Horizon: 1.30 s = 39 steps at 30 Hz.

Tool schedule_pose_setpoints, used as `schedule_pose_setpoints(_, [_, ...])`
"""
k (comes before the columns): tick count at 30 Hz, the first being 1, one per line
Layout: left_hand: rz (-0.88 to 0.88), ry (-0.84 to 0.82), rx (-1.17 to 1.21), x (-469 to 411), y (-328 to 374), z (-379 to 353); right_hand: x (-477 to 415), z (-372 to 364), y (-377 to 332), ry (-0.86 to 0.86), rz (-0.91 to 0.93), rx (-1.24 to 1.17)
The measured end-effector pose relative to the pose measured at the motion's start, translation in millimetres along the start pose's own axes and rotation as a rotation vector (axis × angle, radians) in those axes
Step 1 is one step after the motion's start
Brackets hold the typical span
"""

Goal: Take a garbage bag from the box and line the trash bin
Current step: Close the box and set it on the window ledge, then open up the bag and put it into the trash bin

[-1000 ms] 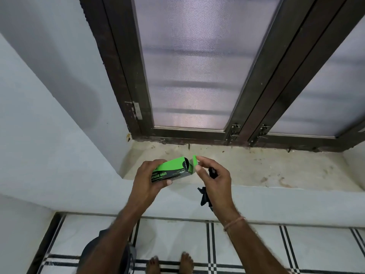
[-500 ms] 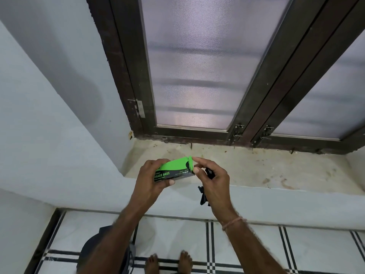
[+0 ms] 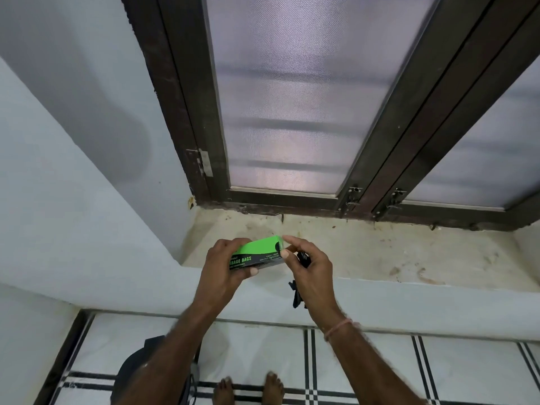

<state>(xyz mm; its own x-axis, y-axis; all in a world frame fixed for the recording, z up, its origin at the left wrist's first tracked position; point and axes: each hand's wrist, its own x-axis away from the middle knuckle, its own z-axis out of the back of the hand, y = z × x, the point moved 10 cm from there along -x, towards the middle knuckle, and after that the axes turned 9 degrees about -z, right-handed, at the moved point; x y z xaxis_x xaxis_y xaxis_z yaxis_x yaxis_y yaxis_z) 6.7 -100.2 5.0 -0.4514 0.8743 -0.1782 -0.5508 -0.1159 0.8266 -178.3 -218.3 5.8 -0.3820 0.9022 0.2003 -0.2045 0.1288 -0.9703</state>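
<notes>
Since a moment ago the green flap at the right end of the box (image 3: pixel 257 254) has gone flat against it, where a second earlier it stood open, and both hands have kept their place above the front edge of the window sill (image 3: pixel 365 252). The left hand (image 3: pixel 223 267) has its grip wrapped around the left half of the green and black garbage-bag box, thumb underneath and fingers over the top. The right hand (image 3: pixel 308 270) has its thumb and forefinger pinched at the box's right end, while its remaining fingers are curled on a folded black garbage bag (image 3: pixel 298 290) that hangs below the palm. A dark trash bin (image 3: pixel 146 369) stands on the tiled floor (image 3: pixel 263 346) at lower left, beside the person's bare feet (image 3: pixel 248 388).
</notes>
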Motion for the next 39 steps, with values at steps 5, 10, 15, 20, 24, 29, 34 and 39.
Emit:
schedule_pose_setpoints(5, [0.033, 0.005, -0.195, -20.3, -17.6, -3.9, -17.8, -16.6, 25.0, 0.053, -0.077, 0.11])
schedule_pose_setpoints(10, [0.086, -0.087, -0.429, -46.9, -39.9, -12.7, -43.0, -38.4, 34.3, -0.005, -0.113, 0.329])
schedule_pose_setpoints(15, [0.084, -0.149, -0.513, -51.9, -49.7, -12.7, -43.6, -34.2, 34.7, -0.069, -0.144, 0.295])
schedule_pose_setpoints(20, [0.021, 0.077, -0.41, -14.9, 3.7, -4.7, -7.5, -27.1, 18.4, -0.101, -0.254, -0.056])
schedule_pose_setpoints(24, [0.274, -0.13, 0.471, 44.8, 37.4, -44.0, 27.8, -60.9, 19.6, -0.26, -0.419, -0.32])
schedule_pose_setpoints(29, [0.537, -0.008, 0.66, 97.5, 17.3, -31.8, 57.6, -102.7, 23.6, -0.336, -0.483, -0.237])
schedule_pose_setpoints(34, [0.642, 0.315, 0.635, 142.4, -12.9, 25.6, 88.5, -143.3, 20.8, -0.453, -0.362, -0.065])
schedule_pose_setpoints(39, [0.763, 0.523, 0.823, 195.0, -46.9, 66.6, 144.9, -172.9, 29.7, -0.501, -0.419, -0.034])
